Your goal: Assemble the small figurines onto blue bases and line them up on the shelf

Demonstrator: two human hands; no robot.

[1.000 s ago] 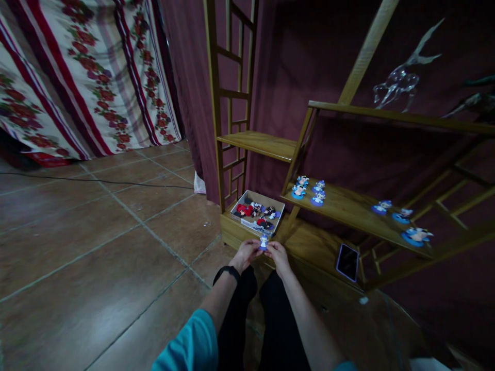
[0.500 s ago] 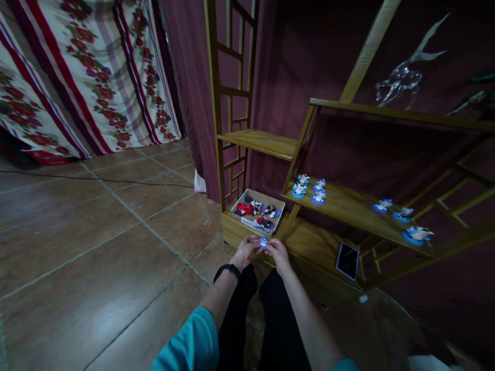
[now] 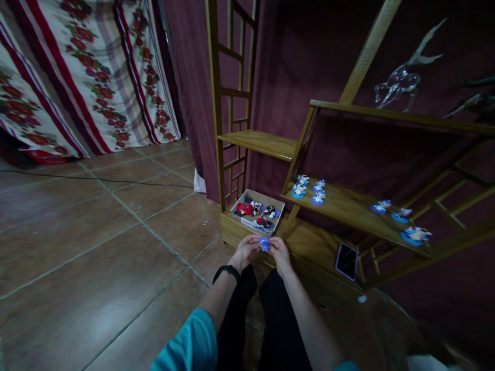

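While both hands (image 3: 263, 251) pinch it, the rounded blue figurine (image 3: 264, 243) gleams

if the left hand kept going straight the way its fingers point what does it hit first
The left hand points right, at the small blue figure it pinches; straight beyond lie the right hand fingertips. Depth is hard to judge, but those come first.

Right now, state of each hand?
Left hand: closed on the small blue figurine.
Right hand: closed on the same figurine.

Blue figurine (image 3: 264, 243), floral striped cloth (image 3: 77, 72), maroon curtain (image 3: 309, 51)
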